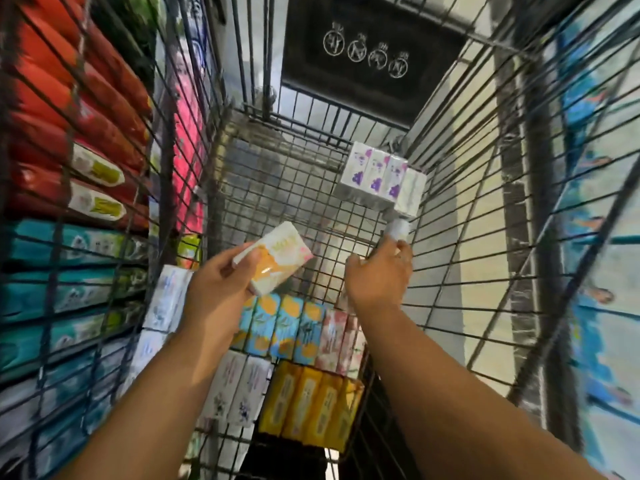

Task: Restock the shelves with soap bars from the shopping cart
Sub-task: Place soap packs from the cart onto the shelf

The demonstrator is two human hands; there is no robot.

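- Plainly, the restocking is in its middle stretch: the grey wire shopping cart [294, 188] fills the frame, most of its mesh floor in the centre shows bare, and soap remains at its near end and far corner.
- The left hand [214, 289], left of centre, is clamped on a white-and-orange wrapped soap pack [277, 254], thumb on top and fingers beneath, lifting it clear of the floor.
- The right hand [379, 275], right of centre and well apart from the left, reaches toward the far right corner. Its fingertips meet a small white rounded object [398, 229], but motion blur hides whether they grip it.
- Just beyond that object, a white shrink-wrapped bundle with purple flower print [377, 174] leans in the cart's upper-right corner.
- Left to shelve, at the bottom centre of the frame:
  - blue cartons printed with oranges [280, 327];
  - pink floral cartons [337, 341] beside them;
  - yellow cartons [311, 407] below;
  - white cartons with purple sprigs [239, 386] to their left.
- Through the cart's left wall, red plastic packets [69, 109] sit at upper left with teal boxes [69, 244] stacked below them; which shelf takes the soap cannot be told.
- By this reckoning several loads remain, and the held pack has not yet left the cart.
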